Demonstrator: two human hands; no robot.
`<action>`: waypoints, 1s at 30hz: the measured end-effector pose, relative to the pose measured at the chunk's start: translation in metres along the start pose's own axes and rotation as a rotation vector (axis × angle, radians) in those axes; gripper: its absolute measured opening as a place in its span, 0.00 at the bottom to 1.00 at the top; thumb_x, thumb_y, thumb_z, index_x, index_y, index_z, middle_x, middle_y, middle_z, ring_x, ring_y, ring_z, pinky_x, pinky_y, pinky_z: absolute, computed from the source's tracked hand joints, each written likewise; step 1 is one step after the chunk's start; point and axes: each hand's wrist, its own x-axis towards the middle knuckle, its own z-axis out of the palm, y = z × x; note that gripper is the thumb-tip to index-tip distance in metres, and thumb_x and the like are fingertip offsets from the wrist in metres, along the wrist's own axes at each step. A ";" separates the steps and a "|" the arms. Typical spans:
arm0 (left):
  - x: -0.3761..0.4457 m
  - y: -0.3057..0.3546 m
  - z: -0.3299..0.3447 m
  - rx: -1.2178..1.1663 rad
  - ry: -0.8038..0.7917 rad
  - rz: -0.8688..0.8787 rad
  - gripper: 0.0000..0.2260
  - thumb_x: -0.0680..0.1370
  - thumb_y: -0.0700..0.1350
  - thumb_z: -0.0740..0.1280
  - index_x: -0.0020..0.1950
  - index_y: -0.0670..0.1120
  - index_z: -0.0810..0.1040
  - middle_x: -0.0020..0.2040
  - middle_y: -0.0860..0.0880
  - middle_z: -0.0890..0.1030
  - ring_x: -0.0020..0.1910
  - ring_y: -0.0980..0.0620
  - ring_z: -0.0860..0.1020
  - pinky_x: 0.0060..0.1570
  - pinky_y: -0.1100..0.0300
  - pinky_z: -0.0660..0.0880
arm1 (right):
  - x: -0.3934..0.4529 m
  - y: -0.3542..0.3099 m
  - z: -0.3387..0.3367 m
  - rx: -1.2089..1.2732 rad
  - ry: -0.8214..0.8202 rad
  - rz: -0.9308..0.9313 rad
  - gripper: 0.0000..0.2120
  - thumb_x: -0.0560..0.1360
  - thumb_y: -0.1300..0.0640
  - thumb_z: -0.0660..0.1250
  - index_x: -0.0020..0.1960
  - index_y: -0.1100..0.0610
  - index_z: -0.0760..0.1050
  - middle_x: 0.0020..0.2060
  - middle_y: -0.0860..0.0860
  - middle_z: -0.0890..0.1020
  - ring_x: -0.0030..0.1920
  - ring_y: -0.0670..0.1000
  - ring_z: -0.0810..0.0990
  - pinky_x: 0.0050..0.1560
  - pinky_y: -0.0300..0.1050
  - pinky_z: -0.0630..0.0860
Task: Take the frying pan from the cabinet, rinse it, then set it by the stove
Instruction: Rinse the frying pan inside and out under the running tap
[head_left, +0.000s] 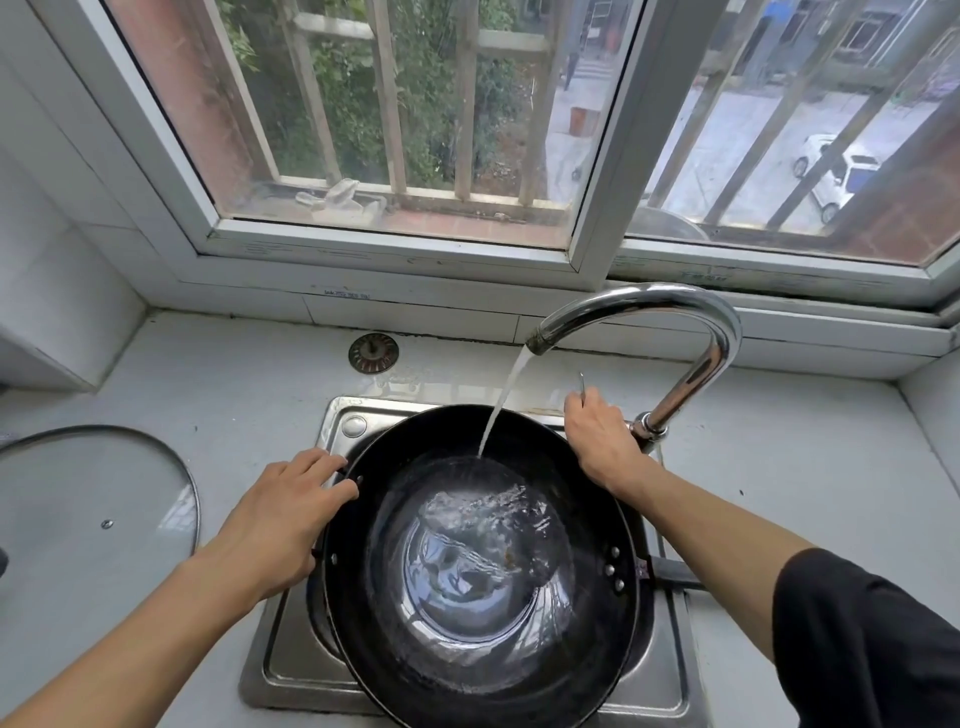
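Head view. The frying pan (478, 566) sits in the steel sink (291, 654), covering most of the basin, its rim tilted slightly with the far edge up toward the window. Its dark handle (675, 571) projects to the right over the sink edge. Water (501, 400) runs from the curved chrome faucet (670, 338) and lands on the far inner wall of the pan; a shallow pool has gathered at the bottom and is rippling.

Left hand (280, 525): grip rests on the pan's left rim, fingers stretched along the outer edge and only lightly bent, thumb side toward the pan. Whether the fingers hook under the rim cannot be told.

Right hand (602, 441): grip closed around the thin faucet lever (582, 387) at the base of the faucet, just beyond the pan's far right rim. The forearm crosses above the pan handle.

On the table to the left lies a glass lid (93, 499), flat, well apart from the sink. A round drain strainer (373, 353) lies on the table behind the sink, near the window (405, 244) sill.
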 end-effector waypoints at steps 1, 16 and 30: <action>0.000 0.000 0.000 0.002 -0.007 0.001 0.36 0.41 0.45 0.79 0.50 0.52 0.81 0.54 0.46 0.81 0.55 0.43 0.80 0.41 0.50 0.79 | 0.000 0.001 0.000 0.003 -0.001 -0.003 0.16 0.73 0.72 0.58 0.59 0.63 0.67 0.54 0.60 0.71 0.49 0.61 0.75 0.48 0.52 0.70; -0.003 0.002 -0.018 -0.080 -0.108 0.010 0.32 0.62 0.50 0.76 0.66 0.54 0.75 0.71 0.48 0.70 0.72 0.45 0.65 0.63 0.50 0.68 | -0.126 0.044 0.003 0.278 -0.055 -0.127 0.30 0.70 0.61 0.65 0.71 0.48 0.65 0.70 0.56 0.64 0.69 0.59 0.65 0.69 0.52 0.66; -0.008 -0.003 -0.009 0.115 -0.005 0.120 0.32 0.45 0.45 0.81 0.48 0.50 0.82 0.53 0.44 0.80 0.50 0.41 0.78 0.40 0.48 0.78 | -0.165 0.042 0.033 0.205 -0.192 -0.053 0.30 0.69 0.67 0.62 0.67 0.47 0.64 0.47 0.52 0.73 0.46 0.58 0.75 0.45 0.51 0.75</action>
